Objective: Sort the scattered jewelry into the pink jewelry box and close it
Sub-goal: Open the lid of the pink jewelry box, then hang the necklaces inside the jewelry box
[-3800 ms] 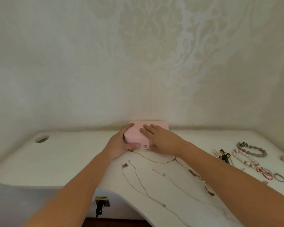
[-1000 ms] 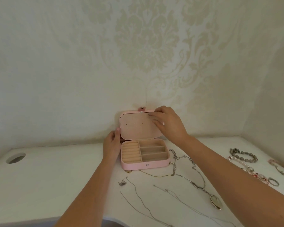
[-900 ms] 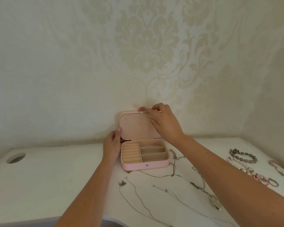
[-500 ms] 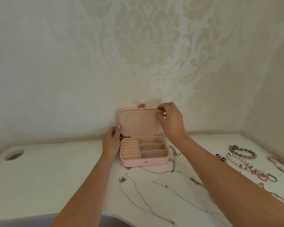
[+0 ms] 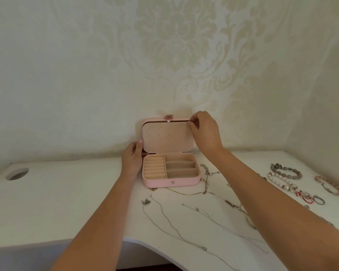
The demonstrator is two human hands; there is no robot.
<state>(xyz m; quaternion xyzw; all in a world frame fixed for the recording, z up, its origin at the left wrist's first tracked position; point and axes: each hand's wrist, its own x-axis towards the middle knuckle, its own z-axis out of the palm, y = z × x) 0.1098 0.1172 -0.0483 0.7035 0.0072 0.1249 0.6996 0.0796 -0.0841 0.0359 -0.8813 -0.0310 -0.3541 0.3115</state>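
Where box (image 5: 171, 181) sits, white desk (image 5: 67, 192), damask wallpaper (image 5: 174, 45)

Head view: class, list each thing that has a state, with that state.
Pink rectangular jewelry box: open, lid upright, compartments empty.
Beige perforated lid panel: top edge standing off the lid.
Pink snap tab: unfastened.
Right hand: pinching the panel's top corner.
Left hand: gripping the box's left side.
Thin silver chain necklaces: loose on white desk.

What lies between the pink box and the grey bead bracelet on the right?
Head view: a silver chain beside the pink box, then the right forearm crossing above the table.
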